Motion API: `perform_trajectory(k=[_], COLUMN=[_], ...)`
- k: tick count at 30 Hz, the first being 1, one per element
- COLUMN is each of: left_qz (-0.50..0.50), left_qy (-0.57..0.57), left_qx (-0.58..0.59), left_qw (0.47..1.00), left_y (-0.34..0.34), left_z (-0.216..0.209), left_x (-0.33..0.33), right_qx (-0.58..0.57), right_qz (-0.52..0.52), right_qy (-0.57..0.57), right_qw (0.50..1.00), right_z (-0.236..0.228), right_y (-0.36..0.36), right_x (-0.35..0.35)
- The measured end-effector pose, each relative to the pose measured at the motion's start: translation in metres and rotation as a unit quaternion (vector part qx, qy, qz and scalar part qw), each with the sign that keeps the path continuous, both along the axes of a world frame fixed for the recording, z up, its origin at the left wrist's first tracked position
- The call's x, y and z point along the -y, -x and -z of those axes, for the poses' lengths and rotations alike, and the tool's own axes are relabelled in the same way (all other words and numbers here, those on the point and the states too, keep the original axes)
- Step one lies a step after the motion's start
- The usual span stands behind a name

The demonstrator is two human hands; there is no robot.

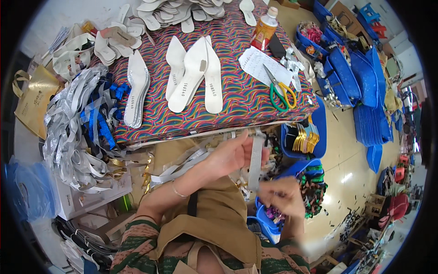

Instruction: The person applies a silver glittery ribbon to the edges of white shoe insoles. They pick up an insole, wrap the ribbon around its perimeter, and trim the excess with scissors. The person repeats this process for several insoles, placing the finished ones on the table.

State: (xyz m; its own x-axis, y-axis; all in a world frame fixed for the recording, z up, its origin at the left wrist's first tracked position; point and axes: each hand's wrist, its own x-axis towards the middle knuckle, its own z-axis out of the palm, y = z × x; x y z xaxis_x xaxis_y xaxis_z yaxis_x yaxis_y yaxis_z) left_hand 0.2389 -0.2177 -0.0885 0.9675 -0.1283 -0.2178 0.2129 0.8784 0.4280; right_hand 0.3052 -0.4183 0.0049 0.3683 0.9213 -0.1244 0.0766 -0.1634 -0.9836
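Observation:
A flat silver-grey strap (256, 160) stretches upright between my hands, just in front of the table edge. My left hand (230, 156) holds it near its upper end, the fingers bent against the strap and partly hidden behind it. My right hand (285, 196), slightly blurred, is closed on the lower end. Beyond them, on the patterned tablecloth (237, 107), lie several white shoe insoles (194, 75). A stack of insoles with glittery silver edges (137, 91) rests to their left.
Silver and blue straps (75, 123) hang in a heap at the left. Scissors (279, 89), a paper sheet (258, 66) and a bottle (264, 29) occupy the table's right side. More insoles (169, 11) pile at the back. Blue bins (337, 77) stand on the floor at right.

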Motion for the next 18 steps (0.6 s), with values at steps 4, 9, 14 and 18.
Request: perform_trajectory(k=[4, 9, 14, 18], left_qz=[-0.223, -0.345, -0.373, -0.342], left_qy=[-0.042, -0.134, -0.185, -0.195], left_qx=[-0.025, 0.012, 0.017, -0.009], left_qw=[0.974, 0.929, 0.909, 0.919], left_y=[-0.019, -0.014, -0.013, -0.005], left_z=[-0.033, -0.047, -0.044, -0.035], left_x=[-0.029, -0.054, -0.060, -0.057], right_qx=[-0.073, -0.151, -0.042, 0.100], right_qz=[0.074, 0.150, 0.137, 0.084], right_qy=[0.104, 0.197, 0.292, 0.300], right_qw=[0.989, 0.957, 0.946, 0.945], right_z=[0.045, 0.120, 0.200, 0.214], right_y=[0.014, 0.017, 0.021, 0.014], right_x=[0.047, 0.081, 0.104, 0.089])
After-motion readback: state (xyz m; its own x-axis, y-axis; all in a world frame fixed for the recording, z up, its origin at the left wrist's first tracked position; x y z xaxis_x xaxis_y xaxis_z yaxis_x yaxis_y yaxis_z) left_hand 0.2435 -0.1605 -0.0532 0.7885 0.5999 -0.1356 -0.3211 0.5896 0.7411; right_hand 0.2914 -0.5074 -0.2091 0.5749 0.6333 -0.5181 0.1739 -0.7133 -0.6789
